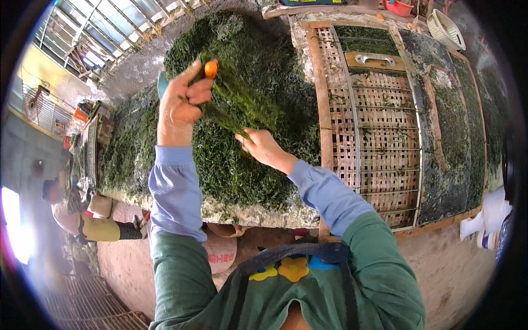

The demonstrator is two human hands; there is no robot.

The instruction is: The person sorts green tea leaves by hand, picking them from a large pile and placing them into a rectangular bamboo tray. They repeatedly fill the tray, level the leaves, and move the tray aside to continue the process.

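A large heap of dark-green stringy plant matter [247,173], either leaves or seaweed, lies before me. Above it, my left hand [185,94] is raised with its fingers curled around part of a loose green clump [247,93]. A small bright orange object [210,69] shows by its fingertips; what it is, I cannot tell. Part of a teal thing [162,84] appears behind the wrist. Lower and to the right, my right hand [264,146] pinches a trailing end of the same clump, so strands stretch between both hands. Motion blurs the clump.
Right of the heap, a metal-barred rack [387,148] lies over a woven slatted mat [342,136]. A wooden board with a metal handle [375,60] sits across its far part. Dark panels [445,123] and a white plastic basket [446,29] are farther right. Another person [88,220] is at left.
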